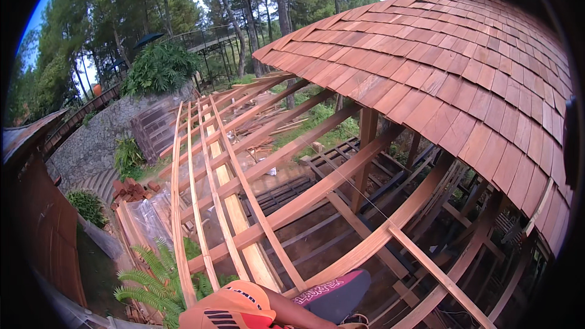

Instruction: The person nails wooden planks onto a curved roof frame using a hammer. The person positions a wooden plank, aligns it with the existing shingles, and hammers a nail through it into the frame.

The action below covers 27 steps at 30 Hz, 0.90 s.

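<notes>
My left arm, in an orange sleeve, crosses the bottom of the head view toward the right, over a leg in dark trousers with a pink band (329, 292). At the lower edge my left hand (352, 325) is mostly cut off, so its fingers and anything in them cannot be made out. Small dark shapes beside it are unclear. My right hand does not show. Nearest to the arm are long wooden battens (262, 219) laid across the sloping rafters (317, 189), and a wide pale plank (228, 192) lying among them.
A shingled wooden roof (426, 55) rises at the right. Between the open rafters the ground shows far below, with dark frames (280, 192) and stacked timber. A fern (155, 277), brick pile (133, 190) and stone wall (91, 140) lie left; trees stand behind.
</notes>
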Each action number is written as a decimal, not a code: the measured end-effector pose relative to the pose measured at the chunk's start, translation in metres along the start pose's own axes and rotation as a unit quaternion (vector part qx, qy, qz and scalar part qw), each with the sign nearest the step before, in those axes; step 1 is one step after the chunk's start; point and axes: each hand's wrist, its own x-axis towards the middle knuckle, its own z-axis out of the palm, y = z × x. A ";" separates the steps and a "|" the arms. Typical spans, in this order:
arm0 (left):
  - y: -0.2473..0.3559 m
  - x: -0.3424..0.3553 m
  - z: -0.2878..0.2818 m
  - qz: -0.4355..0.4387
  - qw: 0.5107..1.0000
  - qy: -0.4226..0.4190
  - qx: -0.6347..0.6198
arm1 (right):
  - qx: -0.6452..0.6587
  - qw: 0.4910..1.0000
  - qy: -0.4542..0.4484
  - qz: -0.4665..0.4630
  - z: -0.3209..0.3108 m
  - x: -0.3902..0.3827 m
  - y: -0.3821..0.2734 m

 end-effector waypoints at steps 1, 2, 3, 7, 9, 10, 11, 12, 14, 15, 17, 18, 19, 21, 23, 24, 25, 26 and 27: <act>-0.001 0.000 -0.003 0.000 1.000 -0.002 -0.009 | -0.021 1.000 0.007 0.000 -0.005 0.007 0.003; 0.000 -0.003 -0.005 -0.002 1.000 0.001 -0.021 | -0.024 1.000 0.011 0.003 -0.008 0.012 0.007; 0.002 -0.008 -0.010 -0.004 0.999 0.002 -0.034 | 0.006 1.000 0.025 0.004 -0.009 0.016 0.011; 0.007 -0.051 -0.020 -0.030 0.992 0.044 -0.117 | 0.091 0.995 0.051 -0.006 0.002 -0.007 -0.003; 0.031 -0.076 -0.035 -0.061 0.983 0.079 -0.153 | 0.059 0.996 0.050 -0.046 0.005 -0.010 -0.006; 0.050 -0.092 -0.045 -0.078 0.978 0.103 -0.167 | 0.059 0.996 0.052 -0.051 0.007 -0.009 -0.007; 0.061 -0.108 -0.048 -0.114 0.962 0.151 -0.198 | 0.046 0.992 0.048 -0.107 0.009 -0.007 -0.002; 0.046 -0.125 -0.053 -0.086 0.950 0.193 -0.231 | 0.034 0.985 0.043 -0.162 0.014 -0.006 0.004; 0.028 -0.148 -0.073 -0.045 0.917 0.297 -0.262 | -0.056 0.969 0.094 -0.221 0.018 0.027 0.032; 0.030 -0.160 -0.079 -0.044 0.890 0.369 -0.263 | -0.112 0.963 0.110 -0.220 0.026 0.026 0.027; -0.022 -0.195 -0.095 -0.120 0.846 0.516 -0.060 | -0.102 0.971 0.067 -0.204 0.061 0.027 0.017; -0.029 -0.204 -0.099 -0.142 0.810 0.568 -0.017 | -0.090 0.978 0.051 -0.179 0.079 0.016 0.001; -0.031 -0.216 -0.105 -0.163 0.769 0.617 0.030 | -0.073 0.985 0.036 -0.155 0.097 0.006 -0.011; -0.053 -0.233 -0.119 -0.145 0.754 0.637 0.063 | 0.015 0.989 -0.057 -0.138 0.107 0.038 0.008; -0.074 -0.248 -0.126 -0.110 0.699 0.684 0.179 | -0.003 0.988 -0.086 -0.129 0.113 0.061 0.021; -0.082 -0.254 -0.130 -0.113 0.696 0.682 0.195 | -0.007 0.988 -0.088 -0.126 0.120 0.059 0.023; -0.090 -0.259 -0.131 -0.123 0.696 0.682 0.188 | -0.004 0.981 -0.119 -0.152 0.126 0.049 0.021; -0.098 -0.257 -0.139 -0.104 0.687 0.672 0.255 | -0.003 0.972 -0.141 -0.190 0.123 0.040 0.015; -0.106 -0.254 -0.144 -0.086 0.674 0.660 0.320 | -0.015 0.972 -0.135 -0.193 0.122 0.044 0.021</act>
